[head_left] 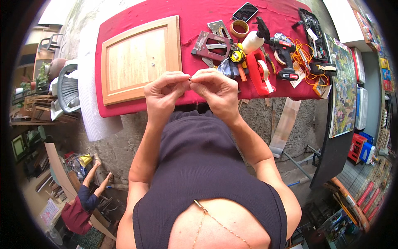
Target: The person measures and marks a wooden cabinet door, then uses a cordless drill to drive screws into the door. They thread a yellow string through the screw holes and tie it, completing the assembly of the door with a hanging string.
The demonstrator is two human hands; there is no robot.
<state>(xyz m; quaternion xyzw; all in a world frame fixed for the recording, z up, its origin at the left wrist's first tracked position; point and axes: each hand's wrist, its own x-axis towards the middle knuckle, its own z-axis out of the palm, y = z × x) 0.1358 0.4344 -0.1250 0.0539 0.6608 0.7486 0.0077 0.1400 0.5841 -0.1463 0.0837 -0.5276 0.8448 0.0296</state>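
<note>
- Head view: looking down on left hand [159, 94] and right hand [219, 90], brought together in front of the body at the near edge of a red cloth [190, 20].
- Pinching a tiny dark piece [190, 79] between thumb and forefinger of each hand, tips almost meeting; remaining fingers curled inward. Too small to tell what kind of piece.
- Held up in the middle, with panel to the left and tools to the right.
- Lying flat on the cloth, near the left hand: a framed wooden panel [139, 62], pale wood with a curved upper inner edge.
- Scattered beyond and beside the right hand: maroon staple gun [202, 50], yellow-and-black tape measure [237, 55], white spray bottle [252, 42], red tape dispenser [254, 70].
- Farther right: cordless drill [285, 52] and tangled orange cord [306, 54].
- Toward the far edge: phone [245, 12], face up, with a tape roll [239, 35] just below.
- At lower left, well apart: another person [76, 216] in a dark red top.
</note>
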